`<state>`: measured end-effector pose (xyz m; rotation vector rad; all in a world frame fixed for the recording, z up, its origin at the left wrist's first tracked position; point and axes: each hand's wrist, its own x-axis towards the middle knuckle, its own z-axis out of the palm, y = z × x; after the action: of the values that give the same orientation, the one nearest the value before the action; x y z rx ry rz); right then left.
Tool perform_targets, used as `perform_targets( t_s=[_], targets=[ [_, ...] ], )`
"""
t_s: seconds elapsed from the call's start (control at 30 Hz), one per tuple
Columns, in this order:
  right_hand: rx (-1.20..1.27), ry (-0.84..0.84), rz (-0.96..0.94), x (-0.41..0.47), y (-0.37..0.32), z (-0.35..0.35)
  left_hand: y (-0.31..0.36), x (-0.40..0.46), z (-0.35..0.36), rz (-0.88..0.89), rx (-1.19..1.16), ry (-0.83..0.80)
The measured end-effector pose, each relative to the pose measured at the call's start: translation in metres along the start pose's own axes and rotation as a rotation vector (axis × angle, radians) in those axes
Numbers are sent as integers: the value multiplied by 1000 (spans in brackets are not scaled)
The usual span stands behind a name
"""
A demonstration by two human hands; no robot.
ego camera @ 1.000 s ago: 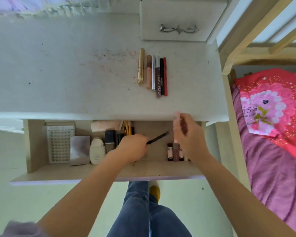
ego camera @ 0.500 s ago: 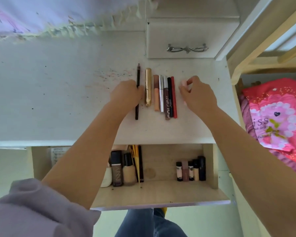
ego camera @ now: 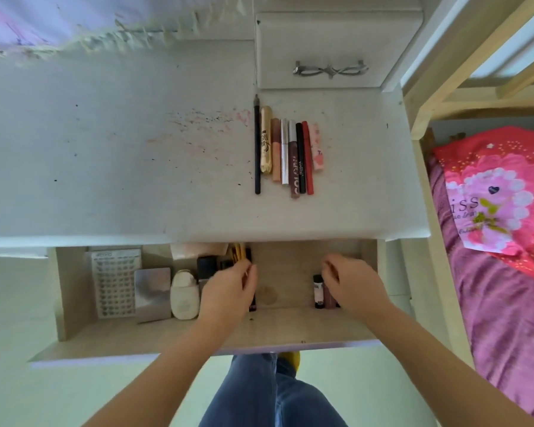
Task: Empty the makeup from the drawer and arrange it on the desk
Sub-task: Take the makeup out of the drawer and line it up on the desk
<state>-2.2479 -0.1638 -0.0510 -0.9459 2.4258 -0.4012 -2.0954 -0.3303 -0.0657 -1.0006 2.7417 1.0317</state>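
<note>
A row of several slim makeup sticks lies on the white desk, from a black pencil on the left to a pink patterned tube on the right. Below, the open wooden drawer holds more makeup. My left hand is inside it, fingers curled by the yellow-handled brushes; what it grips is blurred. My right hand hovers over small upright lipsticks at the drawer's right, fingers bent, with no item clearly held.
The drawer's left part holds a lash card, a silver compact, a white bottle and dark bottles. A small closed drawer unit stands at the desk's back. A bed with pink bedding lies to the right.
Both hands left the desk and went back down into the drawer. The black pencil and the pink tube now lie at the two ends of the row.
</note>
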Motion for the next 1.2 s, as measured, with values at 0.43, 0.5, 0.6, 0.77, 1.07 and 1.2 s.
perform_targets(
  t_s=[0.43,0.5,0.6,0.77,1.07,1.2],
  targets=[
    [-152,-194,164,1,22,73,-14,18,69,-253,311,-171],
    [-138,-178,150,0,20,74,-12,17,72,-276,313,-138],
    [-156,-168,122,1,18,73,-9,17,77,-316,382,-145],
    [-209,-157,49,-6,18,80,-10,15,83,-317,429,-264],
    [190,72,-120,-15,-1,25,6,-11,38,22,-89,-142],
    [428,419,-186,29,-18,-58,27,25,-38,138,-252,233]
  ],
)
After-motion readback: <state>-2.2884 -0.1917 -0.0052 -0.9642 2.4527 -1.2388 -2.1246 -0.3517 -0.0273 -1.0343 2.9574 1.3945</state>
